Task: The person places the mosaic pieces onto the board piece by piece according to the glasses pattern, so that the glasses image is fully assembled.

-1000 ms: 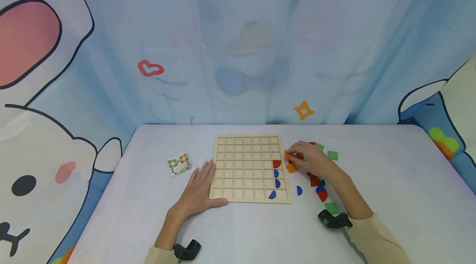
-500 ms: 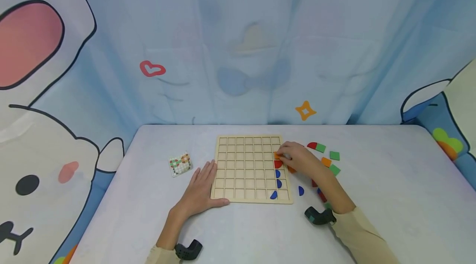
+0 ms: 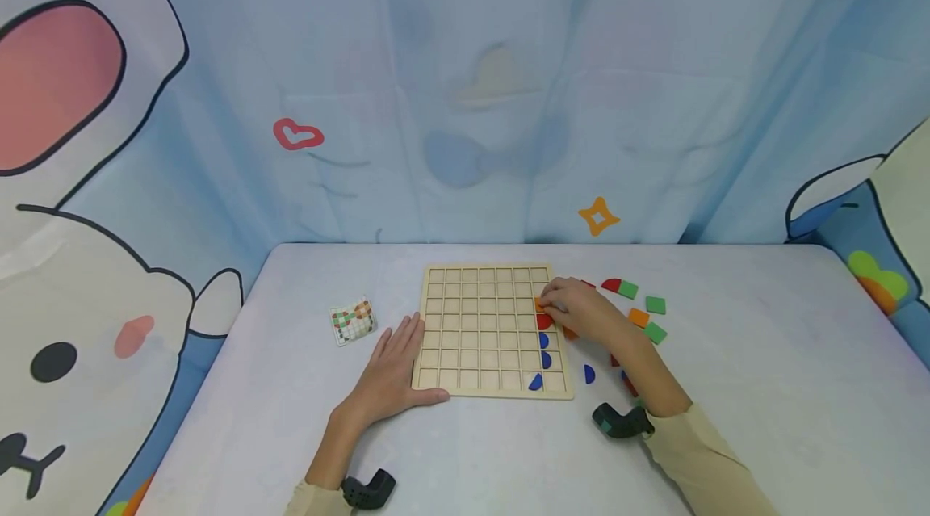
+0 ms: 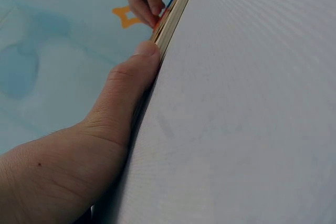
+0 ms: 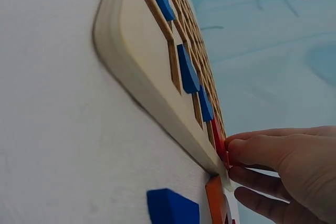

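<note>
A wooden grid board [image 3: 468,338] lies on the table. My left hand [image 3: 392,367] rests along its left edge, fingers straight and thumb at the front corner. My right hand [image 3: 581,310] pinches an orange square tile [image 3: 539,303] over a cell toward the board's right side; its fingers partly hide the tile. Just below sits a red half-round tile [image 3: 543,321]. Blue half-round tiles [image 3: 546,360] follow down the same column, and another blue tile [image 3: 535,382] lies tilted in the bottom row. In the right wrist view, the fingertips [image 5: 236,150] meet at the board's edge.
Loose tiles lie right of the board, among them a blue half-round [image 3: 589,374], an orange square [image 3: 638,317] and a green square [image 3: 655,305]; the right forearm covers some. A small pattern card [image 3: 353,321] lies left of the board. A printed curtain [image 3: 479,201] hangs behind.
My right hand has moved left from the loose tiles onto the board, bringing the orange square tile to the cell above the red one. My left hand stays at the board's edge.
</note>
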`<state>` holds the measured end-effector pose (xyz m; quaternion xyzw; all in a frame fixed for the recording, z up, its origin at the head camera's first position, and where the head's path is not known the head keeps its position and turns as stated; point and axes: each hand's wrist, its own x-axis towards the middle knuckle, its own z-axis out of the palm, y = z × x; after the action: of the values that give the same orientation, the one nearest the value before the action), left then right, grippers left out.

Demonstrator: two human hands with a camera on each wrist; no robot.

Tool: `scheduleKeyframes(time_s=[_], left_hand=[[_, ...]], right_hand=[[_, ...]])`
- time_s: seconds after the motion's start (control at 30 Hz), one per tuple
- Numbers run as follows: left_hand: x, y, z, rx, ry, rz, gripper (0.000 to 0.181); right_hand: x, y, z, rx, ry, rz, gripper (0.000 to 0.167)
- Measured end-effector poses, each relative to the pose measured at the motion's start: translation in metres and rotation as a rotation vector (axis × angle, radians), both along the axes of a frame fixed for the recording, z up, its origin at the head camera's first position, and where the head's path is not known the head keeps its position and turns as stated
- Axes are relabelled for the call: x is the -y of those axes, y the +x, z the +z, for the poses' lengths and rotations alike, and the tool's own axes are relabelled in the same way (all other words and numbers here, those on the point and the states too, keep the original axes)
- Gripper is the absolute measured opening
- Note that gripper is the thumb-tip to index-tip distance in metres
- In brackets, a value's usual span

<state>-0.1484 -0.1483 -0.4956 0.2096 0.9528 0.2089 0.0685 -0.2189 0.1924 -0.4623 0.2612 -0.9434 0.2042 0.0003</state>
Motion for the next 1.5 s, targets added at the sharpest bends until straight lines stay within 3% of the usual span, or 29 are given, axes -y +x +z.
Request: scheduleKeyframes(time_s=[0.3,0.7,0.97,1.23,1.5], left_hand=[[0.001,0.0,-0.002,-0.016,0.0,0.007,0.118],[0.003,0.001,-0.001,-0.004,0.0,0.015,0.117],[0.001,-0.002,0.0,-0.015,0.023,0.003,0.116],[0.003,-0.001,-0.001,-0.007,0.011,0.007,0.116],[0.003,-0.002,-0.002,-0.019,0.013,-0.006,0.116]], right_hand=[[-0.001,0.003,0.006,-0.023,0.015,0.014,0.021],[-0.04,0.003,0.032,0.105,-0.02,-0.205,0.039],[-0.06,0.012,0.024,0.151,0.011,-0.226,0.039],[-0.084,0.032,0.017,0.098,0.069,-0.217,0.041],[-0.078,0.029,0.013,0.109,0.047,-0.214,0.041]])
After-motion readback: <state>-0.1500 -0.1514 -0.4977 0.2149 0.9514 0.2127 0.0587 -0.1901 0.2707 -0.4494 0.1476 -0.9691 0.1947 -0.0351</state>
